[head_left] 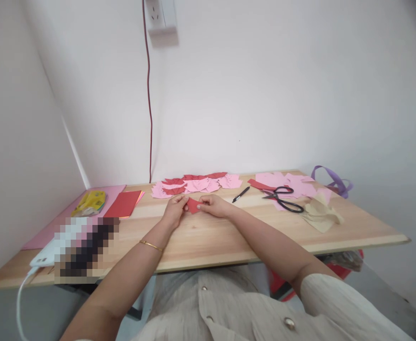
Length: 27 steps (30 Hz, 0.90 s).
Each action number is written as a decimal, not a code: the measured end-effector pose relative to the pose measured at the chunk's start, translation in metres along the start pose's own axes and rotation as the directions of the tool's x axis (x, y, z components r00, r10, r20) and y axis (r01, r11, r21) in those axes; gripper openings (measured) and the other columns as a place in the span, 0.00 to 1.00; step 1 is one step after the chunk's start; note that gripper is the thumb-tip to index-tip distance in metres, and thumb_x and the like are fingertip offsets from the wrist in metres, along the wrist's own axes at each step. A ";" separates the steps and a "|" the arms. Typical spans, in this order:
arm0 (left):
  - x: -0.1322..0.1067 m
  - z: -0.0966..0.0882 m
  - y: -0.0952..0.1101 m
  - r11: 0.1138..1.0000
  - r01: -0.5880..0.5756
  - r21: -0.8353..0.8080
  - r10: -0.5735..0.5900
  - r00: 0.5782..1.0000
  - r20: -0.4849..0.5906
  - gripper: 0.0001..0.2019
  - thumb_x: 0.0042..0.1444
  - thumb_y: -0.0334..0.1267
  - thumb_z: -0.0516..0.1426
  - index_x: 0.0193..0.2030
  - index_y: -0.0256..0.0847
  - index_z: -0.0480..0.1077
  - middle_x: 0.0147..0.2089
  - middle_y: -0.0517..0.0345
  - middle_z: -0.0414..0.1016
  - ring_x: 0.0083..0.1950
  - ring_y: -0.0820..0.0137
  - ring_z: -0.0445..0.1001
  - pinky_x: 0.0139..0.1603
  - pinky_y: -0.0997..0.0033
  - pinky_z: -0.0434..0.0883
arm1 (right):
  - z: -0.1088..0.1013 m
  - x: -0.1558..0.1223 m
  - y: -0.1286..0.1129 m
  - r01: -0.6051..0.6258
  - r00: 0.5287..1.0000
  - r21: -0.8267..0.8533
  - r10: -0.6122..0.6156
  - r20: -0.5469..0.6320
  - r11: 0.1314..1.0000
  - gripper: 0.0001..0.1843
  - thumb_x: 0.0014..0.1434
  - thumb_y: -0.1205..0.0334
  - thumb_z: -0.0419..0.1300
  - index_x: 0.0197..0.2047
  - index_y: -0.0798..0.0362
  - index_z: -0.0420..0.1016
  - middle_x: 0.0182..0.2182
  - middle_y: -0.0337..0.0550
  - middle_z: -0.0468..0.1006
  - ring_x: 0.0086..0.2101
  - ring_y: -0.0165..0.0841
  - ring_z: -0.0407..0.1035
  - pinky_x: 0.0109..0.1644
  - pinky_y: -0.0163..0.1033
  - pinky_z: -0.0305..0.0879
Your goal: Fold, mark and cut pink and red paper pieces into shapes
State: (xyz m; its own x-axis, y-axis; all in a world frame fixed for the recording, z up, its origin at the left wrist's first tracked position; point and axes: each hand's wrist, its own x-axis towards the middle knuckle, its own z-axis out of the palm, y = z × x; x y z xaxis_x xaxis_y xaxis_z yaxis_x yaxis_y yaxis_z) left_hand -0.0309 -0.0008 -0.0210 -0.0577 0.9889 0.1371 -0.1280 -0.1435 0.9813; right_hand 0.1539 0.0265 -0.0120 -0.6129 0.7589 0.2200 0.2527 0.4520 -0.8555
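Note:
A small piece of red paper [193, 206] is held between my two hands above the middle of the wooden table [208, 241]. My left hand [175, 209] pinches its left side, and my right hand [213, 206] grips its right side with thumb and fingers. Just beyond them lies a row of pink cut paper pieces [197, 184] with pointed edges, mixed with red cut paper pieces [174, 190]. A black pen [241, 194] rests to the right of my right hand.
Black-handled scissors [284, 199] lie at the right by pink paper scraps [300, 184], crumpled beige paper [322, 213] and a purple ribbon [331, 180]. At the left are a red paper stack [123, 204], a yellow packet [90, 202] and a white power bank [44, 255] with a cable.

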 end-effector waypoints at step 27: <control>0.006 -0.006 -0.001 0.997 0.070 -0.017 -0.072 0.994 -0.079 0.20 0.41 0.50 0.66 0.35 0.36 0.71 0.24 0.64 0.66 0.20 0.79 0.61 0.28 0.71 0.70 | -0.007 0.010 0.006 0.080 0.889 0.223 0.032 -0.458 0.971 0.15 0.52 0.48 0.60 0.29 0.52 0.69 0.21 0.36 0.67 0.24 0.29 0.61 0.31 0.36 0.57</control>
State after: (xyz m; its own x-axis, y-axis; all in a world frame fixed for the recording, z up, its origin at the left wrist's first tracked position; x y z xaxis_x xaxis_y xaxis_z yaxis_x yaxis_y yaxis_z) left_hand -0.0368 0.0046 -0.0216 -0.1260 0.9905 0.0555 -0.1487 -0.0742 0.9861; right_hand 0.1539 0.0403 -0.0117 -0.1939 0.9033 0.3827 0.0290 0.3953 -0.9181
